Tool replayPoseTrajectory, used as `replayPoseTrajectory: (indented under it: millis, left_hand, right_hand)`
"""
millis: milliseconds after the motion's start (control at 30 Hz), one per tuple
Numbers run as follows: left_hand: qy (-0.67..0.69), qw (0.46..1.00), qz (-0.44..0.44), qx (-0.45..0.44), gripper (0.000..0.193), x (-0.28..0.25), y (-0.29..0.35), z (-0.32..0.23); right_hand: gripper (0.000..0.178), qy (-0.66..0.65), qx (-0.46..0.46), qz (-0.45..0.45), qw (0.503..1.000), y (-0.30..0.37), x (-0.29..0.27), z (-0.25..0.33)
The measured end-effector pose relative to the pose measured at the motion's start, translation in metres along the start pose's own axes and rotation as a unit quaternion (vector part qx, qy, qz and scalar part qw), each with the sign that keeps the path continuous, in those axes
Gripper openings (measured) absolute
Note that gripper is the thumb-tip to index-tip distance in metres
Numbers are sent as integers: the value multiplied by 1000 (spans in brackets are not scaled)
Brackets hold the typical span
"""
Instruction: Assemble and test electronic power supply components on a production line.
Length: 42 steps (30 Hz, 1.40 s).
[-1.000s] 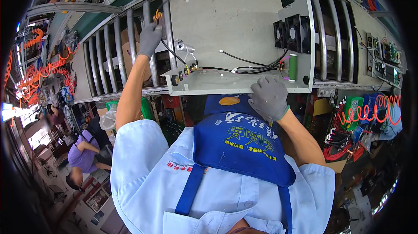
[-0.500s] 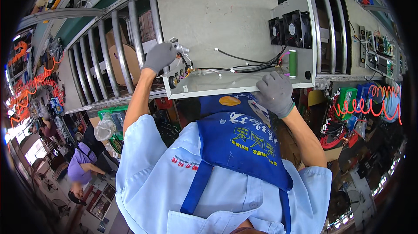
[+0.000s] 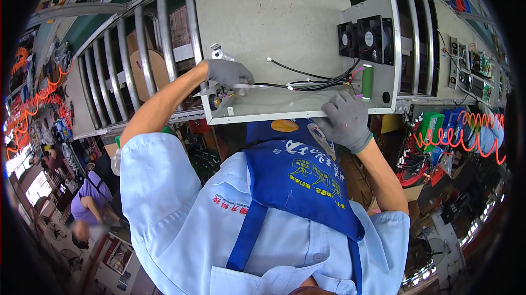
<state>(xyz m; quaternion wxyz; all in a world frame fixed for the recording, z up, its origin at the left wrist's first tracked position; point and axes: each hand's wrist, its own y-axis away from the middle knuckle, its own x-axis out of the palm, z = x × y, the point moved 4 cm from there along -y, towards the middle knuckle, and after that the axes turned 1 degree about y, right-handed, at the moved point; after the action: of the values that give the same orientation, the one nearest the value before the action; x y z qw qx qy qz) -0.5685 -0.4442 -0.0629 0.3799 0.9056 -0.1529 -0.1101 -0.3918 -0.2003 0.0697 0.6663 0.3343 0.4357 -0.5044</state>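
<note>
A pale grey metal case (image 3: pixel 279 113) lies in front of me, with two black fans (image 3: pixel 375 39) at its right end. My left hand (image 3: pixel 229 73), in a grey glove, reaches over the case's left end. Its fingers are closed beside a white strip and the end of the black cables (image 3: pixel 318 84); what they pinch is blurred. Just beyond that hand sits a silver cylindrical part (image 3: pixel 220 54). My right hand (image 3: pixel 346 122), also gloved, grips the case's near wall with bent fingers. Close to it stands a green cylinder (image 3: pixel 367 81) inside the case.
Metal rollers (image 3: pixel 143 54) flank the grey board (image 3: pixel 274 10) under the case. Circuit boards (image 3: pixel 482 70) lie at the far right. Coiled red hoses (image 3: pixel 460 139) hang on both sides. At the lower left is a person in a purple top (image 3: pixel 90 202).
My left hand has moved right and nearer, from beside the silver part to the cable end. The silver part now sits apart from its fingers. My right hand stays on the case wall.
</note>
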Motion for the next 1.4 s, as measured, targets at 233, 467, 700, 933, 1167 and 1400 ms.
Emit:
replayPoseTrajectory:
  millis: [233, 467, 700, 933, 1167, 1400]
  left_hand:
    - [344, 917, -200, 29, 39, 7, 67, 60]
    - [567, 712, -414, -26, 35, 79, 27, 147]
    - [676, 552, -488, -12, 47, 129, 21, 134]
    - [634, 563, -529, -3, 52, 120, 37, 116]
    - [629, 577, -521, 0, 51, 126, 42, 106]
    - [550, 623, -556, -17, 54, 104, 56, 102]
  right_hand:
    - [18, 7, 135, 186, 973, -23, -15, -71]
    - [24, 130, 11, 643, 755, -48, 99, -119]
    - [28, 165, 40, 549, 818, -100, 116, -137]
    - [43, 273, -21, 663, 697, -96, 160, -137]
    - [36, 288, 35, 518, 805, -82, 206, -173]
    - [34, 229, 199, 148, 941, -164, 132, -196]
